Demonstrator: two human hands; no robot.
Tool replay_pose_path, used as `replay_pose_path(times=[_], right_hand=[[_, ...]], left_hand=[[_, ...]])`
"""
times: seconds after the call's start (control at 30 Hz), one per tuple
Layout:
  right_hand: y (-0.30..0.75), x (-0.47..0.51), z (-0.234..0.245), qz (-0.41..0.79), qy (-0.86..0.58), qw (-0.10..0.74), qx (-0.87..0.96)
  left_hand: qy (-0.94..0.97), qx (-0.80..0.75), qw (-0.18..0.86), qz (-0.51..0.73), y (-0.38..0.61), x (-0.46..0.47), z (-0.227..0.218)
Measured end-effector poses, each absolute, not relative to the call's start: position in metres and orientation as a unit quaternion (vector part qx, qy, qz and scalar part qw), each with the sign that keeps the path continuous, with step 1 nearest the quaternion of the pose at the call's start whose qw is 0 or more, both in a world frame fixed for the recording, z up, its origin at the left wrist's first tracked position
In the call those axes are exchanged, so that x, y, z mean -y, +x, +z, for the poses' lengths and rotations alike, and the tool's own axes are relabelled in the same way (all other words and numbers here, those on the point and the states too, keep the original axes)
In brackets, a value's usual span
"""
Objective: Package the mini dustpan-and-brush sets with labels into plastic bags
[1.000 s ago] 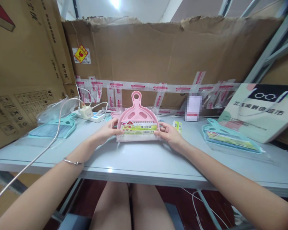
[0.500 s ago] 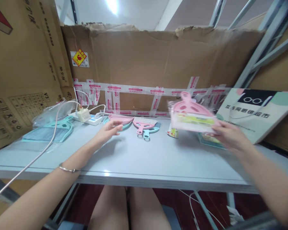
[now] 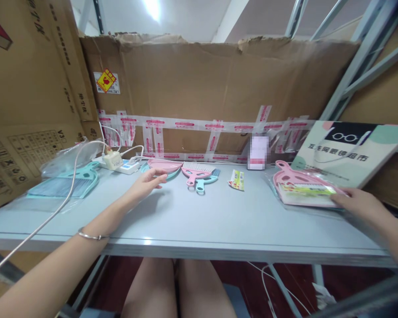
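My right hand (image 3: 354,202) lies at the right of the grey table (image 3: 205,221), fingers closed on the near edge of a bagged pink dustpan set (image 3: 301,187). The set lies flat on top of a teal one, of which only a sliver shows. My left hand (image 3: 149,181) hovers open over the table's middle left, fingers stretched out and holding nothing. Just beyond its fingertips lie a loose pink dustpan (image 3: 164,165), a pink brush (image 3: 195,170) and a blue brush (image 3: 208,180).
A small printed label card (image 3: 237,180) lies mid-table. At the left are a bagged teal dustpan (image 3: 66,183), a power strip (image 3: 119,162) and a white cable (image 3: 53,207). Cardboard walls stand behind and left; a printed paper bag (image 3: 348,150) leans at the right.
Both hands held the bagged pink set upright at the centre. My right hand has carried it rightward and laid it on the stack. My left hand let go and stayed put.
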State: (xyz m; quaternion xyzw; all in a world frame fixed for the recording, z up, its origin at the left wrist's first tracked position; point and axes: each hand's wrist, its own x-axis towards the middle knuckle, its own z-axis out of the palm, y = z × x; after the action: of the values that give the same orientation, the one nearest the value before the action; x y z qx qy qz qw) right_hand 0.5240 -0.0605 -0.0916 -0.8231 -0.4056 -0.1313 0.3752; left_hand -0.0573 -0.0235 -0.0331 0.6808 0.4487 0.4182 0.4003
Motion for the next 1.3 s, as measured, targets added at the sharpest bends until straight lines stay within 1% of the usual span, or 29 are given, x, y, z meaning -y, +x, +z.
replay_pose_path(times=[0.07,0.1,0.2,0.33,0.43,0.5,0.57,0.6,0.67,0.73,0.83,0.93,1.0,1.1,1.2,1.3], right_hand=[[0.514,0.057,-0.094,-0.099,-0.883,0.297,0.351],[0.508,0.056,-0.095,-0.103,-0.898,0.273,0.329],[0.494,0.057,-0.101,-0.164,-0.891,0.268,0.329],[0.489,0.057,-0.105,-0.194,-0.856,0.305,0.371],[0.48,0.056,-0.098,-0.246,-0.815,0.367,0.374],[0.467,0.055,-0.087,-0.287,-0.778,0.408,0.382],[0.448,0.055,-0.072,-0.318,-0.731,0.436,0.417],[0.437,0.054,-0.065,-0.33,-0.705,0.444,0.444],[0.414,0.052,-0.051,-0.341,-0.657,0.46,0.49],[0.39,0.047,-0.04,-0.331,-0.624,0.473,0.527],[0.354,0.034,-0.032,-0.287,-0.58,0.478,0.593],[0.321,0.016,-0.032,-0.234,-0.531,0.474,0.662],[0.301,0.006,-0.034,-0.205,-0.499,0.471,0.698],[0.278,-0.006,-0.035,-0.171,-0.461,0.476,0.729],[0.259,-0.01,-0.033,-0.14,-0.434,0.501,0.736],[0.241,-0.008,-0.025,-0.1,-0.412,0.534,0.731]], left_hand=[[0.695,-0.452,0.381,0.409,-0.059,0.022,-0.035],[0.706,-0.454,0.364,0.403,-0.06,0.021,-0.036],[0.746,-0.46,0.288,0.386,-0.058,0.016,-0.041],[0.804,-0.443,0.2,0.342,-0.033,0.007,-0.044],[0.848,-0.429,0.131,0.283,-0.015,-0.009,-0.037],[0.846,-0.462,0.053,0.262,-0.013,-0.024,-0.029],[0.813,-0.534,-0.03,0.229,-0.022,-0.037,-0.019],[0.79,-0.577,-0.053,0.2,-0.029,-0.041,-0.016],[0.751,-0.645,-0.049,0.131,-0.044,-0.045,-0.012],[0.736,-0.671,-0.026,0.08,-0.055,-0.041,-0.012],[0.739,-0.669,-0.035,0.067,-0.058,-0.032,-0.013],[0.732,-0.67,-0.049,0.118,-0.055,-0.024,-0.009],[0.714,-0.671,-0.052,0.194,-0.057,-0.022,-0.004],[0.683,-0.644,-0.038,0.341,-0.065,-0.019,0.008],[0.663,-0.561,-0.02,0.496,-0.076,-0.02,0.019],[0.645,-0.425,0.024,0.635,-0.086,-0.021,0.029]])
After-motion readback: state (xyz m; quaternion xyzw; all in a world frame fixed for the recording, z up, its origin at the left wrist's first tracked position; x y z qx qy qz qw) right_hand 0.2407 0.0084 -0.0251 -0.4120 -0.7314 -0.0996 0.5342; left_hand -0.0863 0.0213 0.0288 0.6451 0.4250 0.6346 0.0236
